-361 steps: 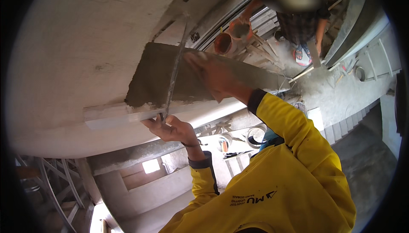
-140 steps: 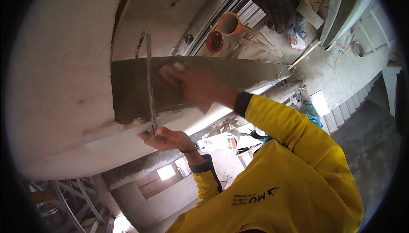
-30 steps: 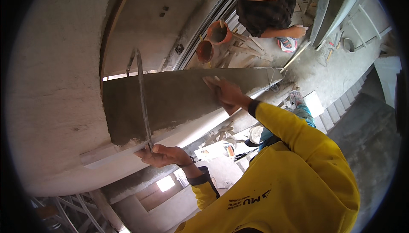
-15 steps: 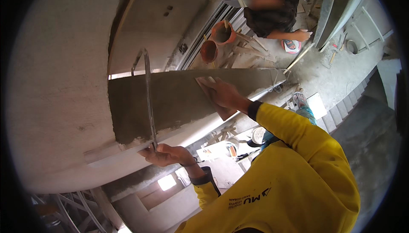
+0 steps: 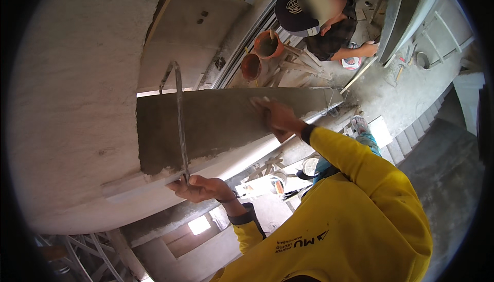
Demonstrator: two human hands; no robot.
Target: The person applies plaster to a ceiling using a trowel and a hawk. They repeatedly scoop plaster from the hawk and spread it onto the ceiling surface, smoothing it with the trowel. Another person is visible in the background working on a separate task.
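Note:
Wet grey mortar (image 5: pixel 216 109) covers the narrow top face of a long wall or beam. My right hand (image 5: pixel 283 117) is closed on a flat, reddish-brown plastering float, held against the mortar. Only the float's lower corner (image 5: pixel 282 135) shows clearly; the hand hides most of the rest. At the beam's near left edge, my left hand (image 5: pixel 201 189) is closed around the lower end of a bent metal rod (image 5: pixel 180 112). This rod arches across the mortared face like a clamp, its hooked end reaching over the far edge.
Two orange buckets (image 5: pixel 251 66) stand below, beyond the beam. A co-worker in a dark cap (image 5: pixel 296 14) bends near a curved panel (image 5: pixel 404 14) at the upper right. Stairs (image 5: pixel 411 135) descend at the right. Pale plaster wall (image 5: pixel 77 101) fills the left side.
My right hand has slid a little to the right along the mortar with the float. My left hand stays at the rod. The co-worker's head has shifted right and lower in view.

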